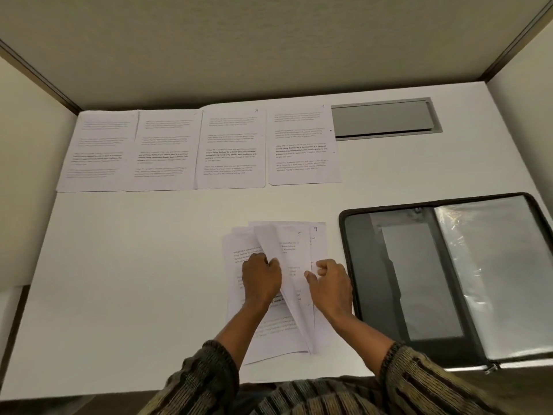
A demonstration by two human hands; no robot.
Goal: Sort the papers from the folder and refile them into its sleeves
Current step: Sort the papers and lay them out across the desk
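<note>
1. The white desk (134,265) carries everything. Its near edge is partly hidden by the person's striped sleeves.
2. The black zip folder (419,280) lies open flat at the near right, and the frame cuts off its right side. Its left half is a dark inner panel. The right half is a glossy clear sleeve (493,265), and glare makes it hard to tell whether it holds anything. The spine runs away from the person.
3. A row of four printed sheets (230,148) lies side by side along the far edge. Each has its long side pointing away from the person and its text upright to them. The print is too blurred to read. A handwritten 3 marks the third sheet's top corner.
4. The pile of papers (269,324) sits in the near middle, just left of the folder. It is loosely fanned, with its long axis away from the person. Corner numbers 5 and 9 show, and the hands cover the middle.
5. The right hand (330,283) has curled fingers and its thumb pinching the pile's upper sheets at their right edge.
6. The left hand (260,280) has curled fingers gripping the left edge of a lifted sheet (287,256), which bows upward.
</note>
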